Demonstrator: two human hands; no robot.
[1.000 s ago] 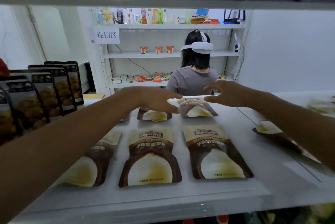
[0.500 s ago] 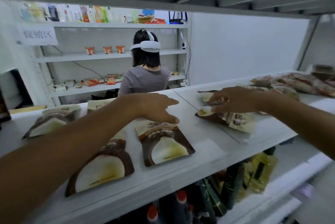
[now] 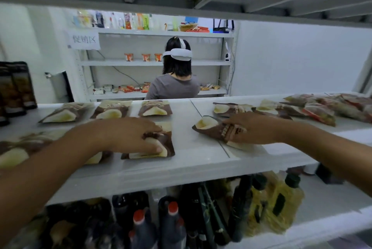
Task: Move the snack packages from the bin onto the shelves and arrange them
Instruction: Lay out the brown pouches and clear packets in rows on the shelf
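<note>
Several brown and cream snack pouches lie flat on the white shelf (image 3: 193, 160). My left hand (image 3: 128, 136) rests flat on one front-row pouch (image 3: 161, 148), fingers straight, thumb at its near edge. My right hand (image 3: 251, 128) lies on another pouch (image 3: 207, 126) right of the shelf seam, fingers spread over its lower half; that pouch sits askew. Three more pouches (image 3: 112, 111) line the back row. Another brown pouch (image 3: 227, 108) lies behind my right hand. The bin is out of view.
Red and clear snack packs (image 3: 322, 107) pile at the far right of the shelf. Dark upright bags (image 3: 14, 89) stand at the far left. Bottles of sauce and oil (image 3: 173, 226) fill the shelf below. A person (image 3: 175, 87) faces another rack beyond.
The view has swung left and dropped. My left hand has come down onto the front pouch. My right hand has stayed on the askew pouch at the seam.
</note>
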